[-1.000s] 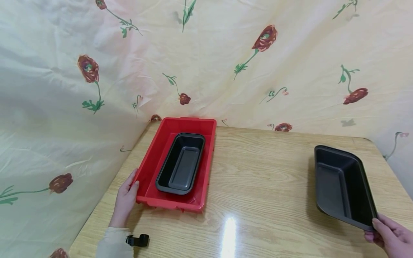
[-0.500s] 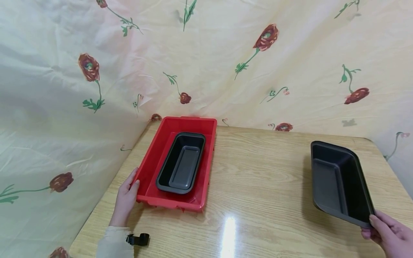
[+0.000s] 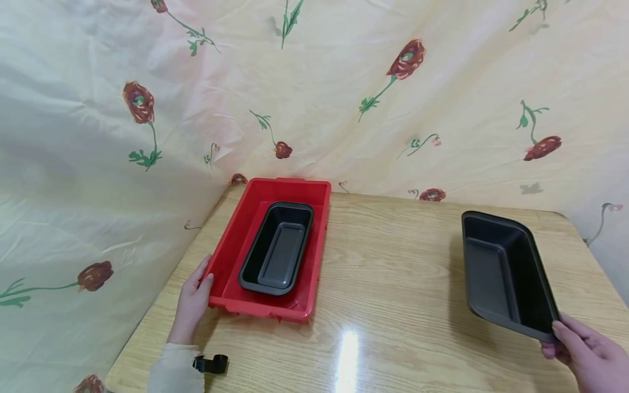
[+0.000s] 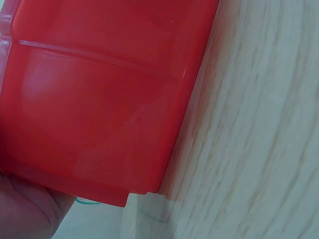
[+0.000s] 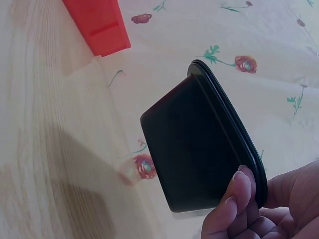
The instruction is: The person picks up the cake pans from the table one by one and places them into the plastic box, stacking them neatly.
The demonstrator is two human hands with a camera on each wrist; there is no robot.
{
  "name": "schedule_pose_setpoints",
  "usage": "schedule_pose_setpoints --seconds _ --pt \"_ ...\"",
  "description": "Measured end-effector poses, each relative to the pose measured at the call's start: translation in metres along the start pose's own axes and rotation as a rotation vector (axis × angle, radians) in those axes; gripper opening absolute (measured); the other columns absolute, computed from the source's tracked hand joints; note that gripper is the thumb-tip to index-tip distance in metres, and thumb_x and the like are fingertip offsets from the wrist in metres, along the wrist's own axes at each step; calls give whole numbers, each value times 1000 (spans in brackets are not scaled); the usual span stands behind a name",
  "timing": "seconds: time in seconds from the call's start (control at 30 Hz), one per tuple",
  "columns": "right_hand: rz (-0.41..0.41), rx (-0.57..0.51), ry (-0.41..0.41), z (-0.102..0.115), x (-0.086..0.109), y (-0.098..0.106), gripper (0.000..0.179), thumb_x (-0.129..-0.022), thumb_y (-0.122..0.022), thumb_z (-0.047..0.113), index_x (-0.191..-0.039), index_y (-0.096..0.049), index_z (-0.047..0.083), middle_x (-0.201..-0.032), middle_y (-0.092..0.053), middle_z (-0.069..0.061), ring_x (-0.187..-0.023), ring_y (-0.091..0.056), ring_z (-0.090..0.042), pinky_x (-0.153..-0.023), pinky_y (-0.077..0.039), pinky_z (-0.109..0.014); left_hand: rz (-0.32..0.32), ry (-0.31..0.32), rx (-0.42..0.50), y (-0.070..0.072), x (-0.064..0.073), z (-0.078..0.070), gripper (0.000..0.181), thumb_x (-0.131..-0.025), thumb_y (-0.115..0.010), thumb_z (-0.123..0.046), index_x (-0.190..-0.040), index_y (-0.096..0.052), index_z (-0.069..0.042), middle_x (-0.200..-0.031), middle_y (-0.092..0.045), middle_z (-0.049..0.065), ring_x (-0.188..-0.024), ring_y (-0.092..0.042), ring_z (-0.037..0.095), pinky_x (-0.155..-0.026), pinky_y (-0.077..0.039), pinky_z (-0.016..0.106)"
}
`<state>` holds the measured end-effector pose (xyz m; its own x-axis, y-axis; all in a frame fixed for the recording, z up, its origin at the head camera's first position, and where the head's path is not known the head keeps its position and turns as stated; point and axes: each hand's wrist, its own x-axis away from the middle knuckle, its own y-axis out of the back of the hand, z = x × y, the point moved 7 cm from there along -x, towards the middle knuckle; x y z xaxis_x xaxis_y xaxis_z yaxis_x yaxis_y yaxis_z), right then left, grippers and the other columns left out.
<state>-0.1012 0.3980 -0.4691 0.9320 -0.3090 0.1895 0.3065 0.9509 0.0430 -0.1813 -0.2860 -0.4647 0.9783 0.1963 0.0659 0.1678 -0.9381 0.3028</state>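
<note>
A black loaf pan [image 3: 491,278] is held in the air at the right, tilted to the left, its shadow falling on the table. My right hand [image 3: 585,344] pinches its near right corner by the rim, thumb on top and fingers [image 5: 237,191] underneath. On the left stands a red plastic tray [image 3: 267,308], with a second black loaf pan [image 3: 280,256] lying inside it. My left hand [image 3: 194,297] grips the tray's left rim near its front corner. In the left wrist view the tray's outer wall [image 4: 99,109] fills most of the picture.
The wooden table [image 3: 393,273] runs back to a flower-printed cloth [image 3: 319,98] that hangs behind and along the left side. A black wrist strap mount [image 3: 211,364] sticks out from my left sleeve [image 3: 176,371]. Light glares on the front of the table.
My right hand has carried the loaf pan a little to the left and away from me. The left hand, the tray and the pan in it stay where they were.
</note>
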Motion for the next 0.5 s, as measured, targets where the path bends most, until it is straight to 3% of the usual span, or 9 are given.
schedule_pose_setpoints --seconds 0.4,0.43,0.5 --pt "7 -9 64 19 6 -17 46 -102 -47 9 -85 -67 47 -71 -68 10 -55 -60 -9 -51 -51 -19 -13 -13 -2 1 -2 2 52 -105 -39 -9 -155 -27 -13 -155 -30 16 -136 -36 36 -103 -40 48" --pt "1 26 53 20 6 -19 39 -102 -47 10 -96 -71 40 -71 -68 10 -56 -60 -10 -51 -50 -19 -13 -12 1 1 -2 2 52 -105 -39 -9 -155 -27 -13 -155 -30 16 -136 -36 36 -103 -40 48" --pt "4 37 46 21 5 -20 38 -102 -47 11 -98 -70 41 -73 -68 12 -57 -60 -11 -52 -51 -20 -10 -9 5 1 -2 1 52 -105 -39 -10 -155 -27 -14 -156 -30 15 -136 -35 37 -103 -40 48"
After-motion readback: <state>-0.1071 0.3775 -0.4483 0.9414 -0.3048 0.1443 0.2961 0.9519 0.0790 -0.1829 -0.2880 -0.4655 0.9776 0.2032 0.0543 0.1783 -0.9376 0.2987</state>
